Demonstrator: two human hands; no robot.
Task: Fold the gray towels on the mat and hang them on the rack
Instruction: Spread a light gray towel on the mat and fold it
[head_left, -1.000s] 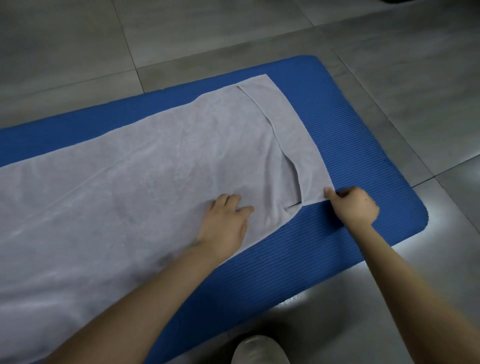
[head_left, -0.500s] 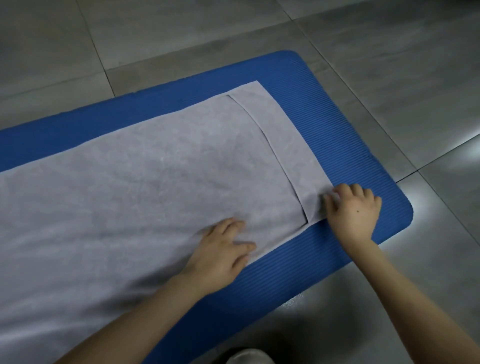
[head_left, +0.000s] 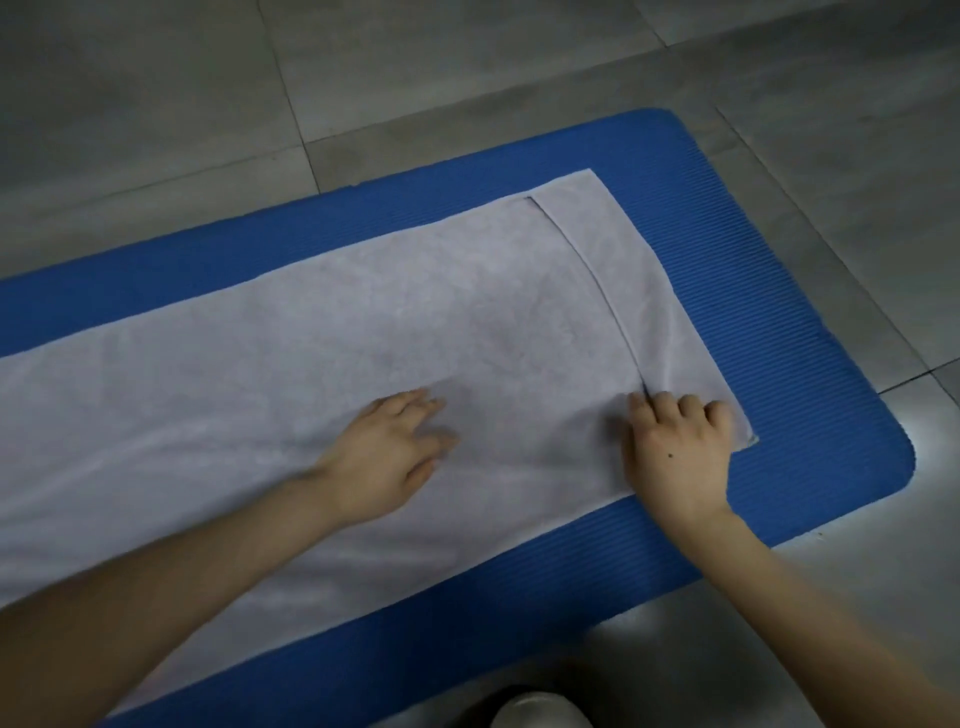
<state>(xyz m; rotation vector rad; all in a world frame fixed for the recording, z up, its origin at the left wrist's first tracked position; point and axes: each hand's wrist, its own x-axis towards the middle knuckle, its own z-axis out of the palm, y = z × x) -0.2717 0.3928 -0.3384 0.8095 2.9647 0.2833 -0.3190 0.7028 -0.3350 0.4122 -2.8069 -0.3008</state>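
A gray towel (head_left: 322, 332) lies spread lengthwise on the blue mat (head_left: 779, 364). It is folded over itself, and the upper layer's edge (head_left: 608, 306) stops short of the right end, leaving a strip of the lower layer (head_left: 639, 270) showing. My left hand (head_left: 389, 457) rests flat on the upper layer near the front, fingers spread. My right hand (head_left: 675, 457) sits on the towel's near right corner with its fingers curled down into the cloth at the upper layer's edge. A crease runs away from those fingers. No rack is in view.
Gray floor tiles (head_left: 467, 78) surround the mat on all sides. A pale rounded thing (head_left: 540, 714) shows at the bottom edge, just in front of the mat. The towel runs out of view to the left.
My right hand let go of the pinched corner, moved left onto the towel and curled its fingers at the upper layer's edge. My left hand slid left, further onto the towel.
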